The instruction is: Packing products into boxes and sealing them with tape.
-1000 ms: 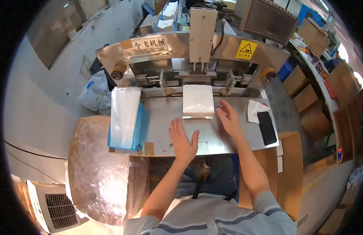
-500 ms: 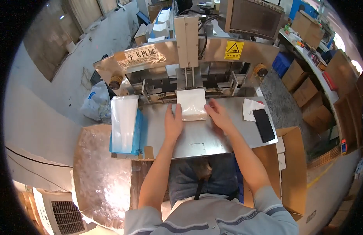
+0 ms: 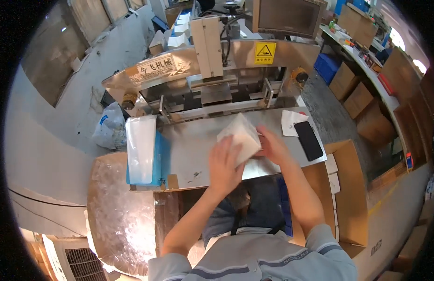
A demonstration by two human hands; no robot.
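A white box (image 3: 244, 133), slightly smeared by motion, is tilted and turned cornerwise above the steel worktop (image 3: 189, 150). My left hand (image 3: 225, 163) grips its near left side, fingers bent over the face. Against the right side, my right hand (image 3: 272, 146) has its fingers closed in, partly hidden behind the box. Behind the box stands a metal machine with a small steel plate (image 3: 216, 93) at its middle and an upright beige housing (image 3: 206, 47) above. A blue tray (image 3: 159, 161) of clear plastic sleeves (image 3: 141, 150) sits at the worktop's left end.
A black phone (image 3: 308, 140) and a crumpled white paper (image 3: 292, 122) lie at the worktop's right end. Below right is a cardboard carton (image 3: 350, 196) holding several white boxes. Another carton, full of clear plastic (image 3: 121, 206), stands below left. A monitor (image 3: 288, 18) rises behind the machine.
The box has come off the machine's front toward me, now turned and tilted. My left hand has moved nearer and round its front; my right hand has followed. The view has shifted slightly.
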